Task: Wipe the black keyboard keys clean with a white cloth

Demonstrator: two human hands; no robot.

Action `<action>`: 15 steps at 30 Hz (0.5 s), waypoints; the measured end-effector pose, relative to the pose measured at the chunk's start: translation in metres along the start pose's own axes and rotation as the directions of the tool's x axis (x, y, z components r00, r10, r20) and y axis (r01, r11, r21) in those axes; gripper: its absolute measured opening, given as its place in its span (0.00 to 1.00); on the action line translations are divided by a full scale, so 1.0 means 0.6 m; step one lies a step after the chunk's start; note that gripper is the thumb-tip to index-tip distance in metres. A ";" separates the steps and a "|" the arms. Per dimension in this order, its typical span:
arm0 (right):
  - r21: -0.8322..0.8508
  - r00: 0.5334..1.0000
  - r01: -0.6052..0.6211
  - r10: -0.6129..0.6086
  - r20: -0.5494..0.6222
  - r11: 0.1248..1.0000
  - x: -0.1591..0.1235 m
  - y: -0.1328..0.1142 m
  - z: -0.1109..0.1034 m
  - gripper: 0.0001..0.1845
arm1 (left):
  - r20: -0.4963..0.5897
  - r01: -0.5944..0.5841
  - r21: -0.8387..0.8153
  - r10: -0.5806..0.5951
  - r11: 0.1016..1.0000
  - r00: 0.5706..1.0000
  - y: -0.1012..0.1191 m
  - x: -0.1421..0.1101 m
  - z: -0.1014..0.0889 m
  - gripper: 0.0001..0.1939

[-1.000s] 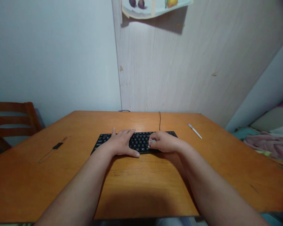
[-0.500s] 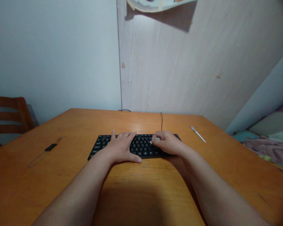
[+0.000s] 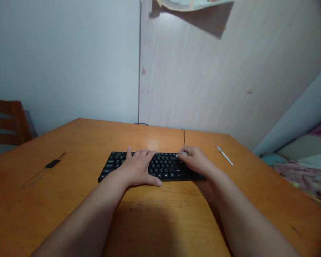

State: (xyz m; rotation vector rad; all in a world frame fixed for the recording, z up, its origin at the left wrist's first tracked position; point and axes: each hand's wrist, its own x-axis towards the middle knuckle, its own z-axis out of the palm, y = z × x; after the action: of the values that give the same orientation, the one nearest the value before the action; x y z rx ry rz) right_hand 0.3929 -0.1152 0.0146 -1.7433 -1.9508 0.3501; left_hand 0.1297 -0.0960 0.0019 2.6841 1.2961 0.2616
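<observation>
A black keyboard (image 3: 163,166) lies across the middle of the wooden table. My left hand (image 3: 140,167) is spread over its left half, fingers apart, with the thumb reaching past the near edge. Above the right part of the keys, my right hand (image 3: 195,159) is closed, its fingers pinched around a small whitish wad (image 3: 184,153). What the wad is made of is too small to make out, and most of it is hidden by the fingers. It is at the upper rows of keys.
A white-handled brush (image 3: 224,155) lies to the right on the table (image 3: 149,214). At left rests a black piece with a thin cord loop (image 3: 52,164). A cable (image 3: 184,136) runs behind the keyboard. A wooden chair (image 3: 8,123) stands at far left, and cloth is piled at right.
My right hand, with the whitish wad, has moved right and slightly away across the keys. My left hand stays in place on the keyboard. The view has tilted slightly.
</observation>
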 end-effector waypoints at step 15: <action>-0.173 0.999 -0.026 0.029 0.019 0.985 0.003 -0.005 0.004 0.10 | -0.010 0.002 -0.009 -0.002 1.000 1.000 -0.001 0.000 0.004 0.64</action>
State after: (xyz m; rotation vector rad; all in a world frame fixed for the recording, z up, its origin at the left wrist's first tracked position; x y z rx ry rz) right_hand 0.3892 -0.1139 0.0144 -1.8832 -2.0261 0.2146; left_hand 0.1298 -0.0956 -0.0003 2.6772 1.2968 0.2799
